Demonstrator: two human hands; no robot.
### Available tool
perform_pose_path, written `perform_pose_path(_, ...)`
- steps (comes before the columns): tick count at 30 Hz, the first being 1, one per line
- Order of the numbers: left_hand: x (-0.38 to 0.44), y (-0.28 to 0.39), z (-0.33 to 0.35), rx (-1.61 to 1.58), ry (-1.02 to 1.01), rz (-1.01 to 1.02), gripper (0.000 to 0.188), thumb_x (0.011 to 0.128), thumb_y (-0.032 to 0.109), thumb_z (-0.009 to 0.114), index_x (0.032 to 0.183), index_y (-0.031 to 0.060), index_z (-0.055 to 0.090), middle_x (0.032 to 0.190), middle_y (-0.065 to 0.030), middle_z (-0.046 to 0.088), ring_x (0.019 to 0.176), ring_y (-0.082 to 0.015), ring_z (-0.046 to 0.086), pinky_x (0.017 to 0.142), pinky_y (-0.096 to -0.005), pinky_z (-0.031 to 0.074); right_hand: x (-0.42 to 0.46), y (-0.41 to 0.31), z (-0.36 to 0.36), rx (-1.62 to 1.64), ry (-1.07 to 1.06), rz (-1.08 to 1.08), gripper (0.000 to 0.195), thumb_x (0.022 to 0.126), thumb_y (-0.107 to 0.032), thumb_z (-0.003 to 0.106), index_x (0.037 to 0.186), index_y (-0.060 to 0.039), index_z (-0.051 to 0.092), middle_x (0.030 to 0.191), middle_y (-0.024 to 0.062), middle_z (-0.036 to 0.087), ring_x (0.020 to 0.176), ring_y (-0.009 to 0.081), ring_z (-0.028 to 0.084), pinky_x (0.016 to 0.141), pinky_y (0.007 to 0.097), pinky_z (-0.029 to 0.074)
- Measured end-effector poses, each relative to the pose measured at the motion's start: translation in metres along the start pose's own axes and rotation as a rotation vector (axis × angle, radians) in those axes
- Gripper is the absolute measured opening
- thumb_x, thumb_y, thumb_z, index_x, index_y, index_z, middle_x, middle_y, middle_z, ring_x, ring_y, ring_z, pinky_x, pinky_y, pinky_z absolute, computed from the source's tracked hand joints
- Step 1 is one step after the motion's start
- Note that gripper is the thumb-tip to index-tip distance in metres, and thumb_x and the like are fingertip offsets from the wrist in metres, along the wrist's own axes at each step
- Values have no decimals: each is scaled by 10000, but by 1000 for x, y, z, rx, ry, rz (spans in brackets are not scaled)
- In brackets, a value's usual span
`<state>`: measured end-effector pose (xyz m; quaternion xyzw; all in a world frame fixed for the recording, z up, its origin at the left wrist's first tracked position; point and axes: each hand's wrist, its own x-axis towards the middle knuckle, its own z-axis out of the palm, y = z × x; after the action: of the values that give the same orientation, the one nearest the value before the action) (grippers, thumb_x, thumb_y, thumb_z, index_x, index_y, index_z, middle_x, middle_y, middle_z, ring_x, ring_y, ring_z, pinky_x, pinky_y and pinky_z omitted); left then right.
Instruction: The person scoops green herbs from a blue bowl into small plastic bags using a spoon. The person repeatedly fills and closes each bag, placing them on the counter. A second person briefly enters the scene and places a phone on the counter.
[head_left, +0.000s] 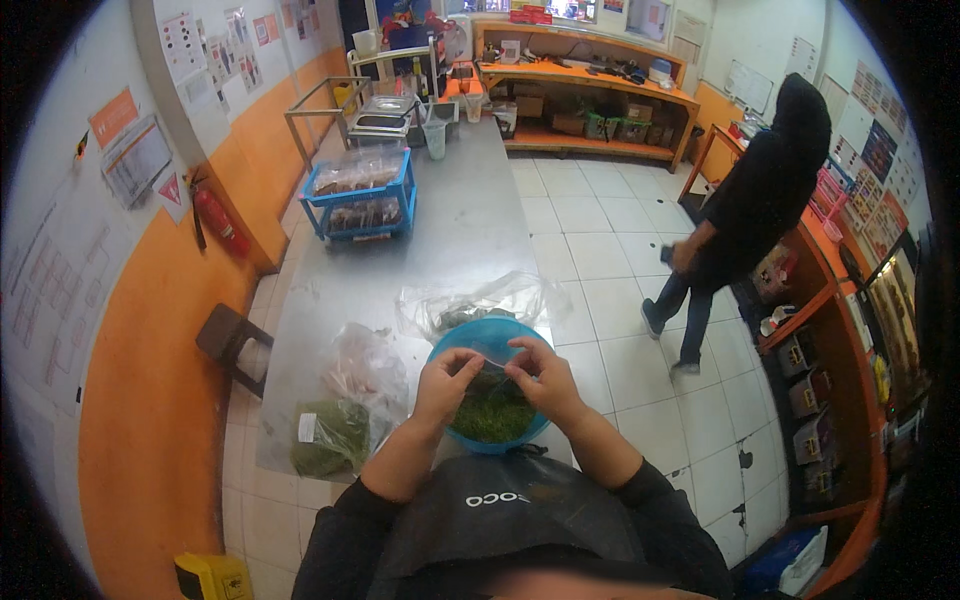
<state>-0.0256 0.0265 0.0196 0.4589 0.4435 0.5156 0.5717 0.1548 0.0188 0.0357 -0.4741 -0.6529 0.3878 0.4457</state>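
Note:
Over a blue plastic basin (480, 330), my left hand (446, 382) and my right hand (551, 379) pinch opposite ends of the rim of a small, thin, clear plastic piece (493, 360), seemingly a bag. Finely cut green material (491, 416), which looks like shredded leaves, lies in the basin below my fingers. A clear bag of similar green stuff (330, 439) with a white label rests left of the basin. Beside it is a crumpled clear plastic bag (364, 367). Another clear bag (495, 292) lies behind the basin, with something dark green in it.
The steel table (472, 217) carries stacked blue crates (360, 191) of plastic-wrapped goods, metal trays (382, 116) and a plastic cup (434, 139). A dark stool (232, 341) stands left. To the right, a person in black (765, 187) is on the tiled floor near orange shelving (810, 300).

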Motion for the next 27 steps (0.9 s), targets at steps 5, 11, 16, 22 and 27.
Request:
perform_pose_path(5,1,-6,-6,35,-4,33,112,824,127,651,880,32,627,835,-23,618,758,-82,561,689,-220,445,-7,25,13,100,3,-48,379,825,-16,621,1158,-44,443,801,52,585,714,94,557,644,222,450)
perform_pose_path(11,1,-9,-6,49,-158,17,121,798,121,681,863,30,633,826,-19,609,797,-96,566,719,-236,445,-10,20,11,111,-51,-60,387,828,-18,620,1164,-49,429,816,51,581,735,92,564,661,225,461)
perform_pose_path(16,-1,-2,-4,142,-260,30,117,779,116,702,831,18,667,833,-34,615,800,-117,575,733,-250,449,-12,20,10,67,-72,-79,406,821,-21,626,1171,-53,423,828,58,591,767,107,583,703,238,477)
perform_pose_path(22,-2,-5,-6,190,-196,75,110,757,107,712,811,18,675,813,-34,626,761,-120,577,704,-250,448,-15,15,11,54,-52,-101,393,814,-23,633,1148,-57,428,820,63,604,731,107,590,661,232,474)
perform_pose_path(27,-4,19,-5,327,-30,88,107,763,114,699,794,14,678,765,-33,634,732,-113,576,681,-253,449,-15,20,8,37,33,-95,395,802,-38,647,1135,-55,433,809,76,625,703,139,605,646,262,477)
